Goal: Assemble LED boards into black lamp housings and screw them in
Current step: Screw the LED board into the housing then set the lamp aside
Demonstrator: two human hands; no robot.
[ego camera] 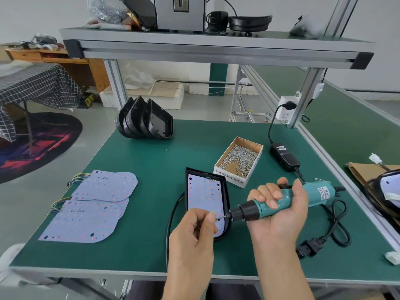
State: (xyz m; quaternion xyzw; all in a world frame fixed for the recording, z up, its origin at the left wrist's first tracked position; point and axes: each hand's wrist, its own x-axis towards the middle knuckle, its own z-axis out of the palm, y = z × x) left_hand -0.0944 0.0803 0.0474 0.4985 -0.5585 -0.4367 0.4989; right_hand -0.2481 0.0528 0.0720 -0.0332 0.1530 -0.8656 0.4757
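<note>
While the right hand (279, 210) is gripping the teal electric screwdriver (287, 199), the left hand (194, 232) is pinching a screw at its bit, over the black lamp housing (226, 191) holding an LED board (203, 193).

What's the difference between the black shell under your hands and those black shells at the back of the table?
The housing by the hands lies flat, open side up, with an LED board inside. The stacked housings stand on edge, nested together, the visible one showing no board. One is alone; the others form a group. All share the same black, rounded shape.
</note>
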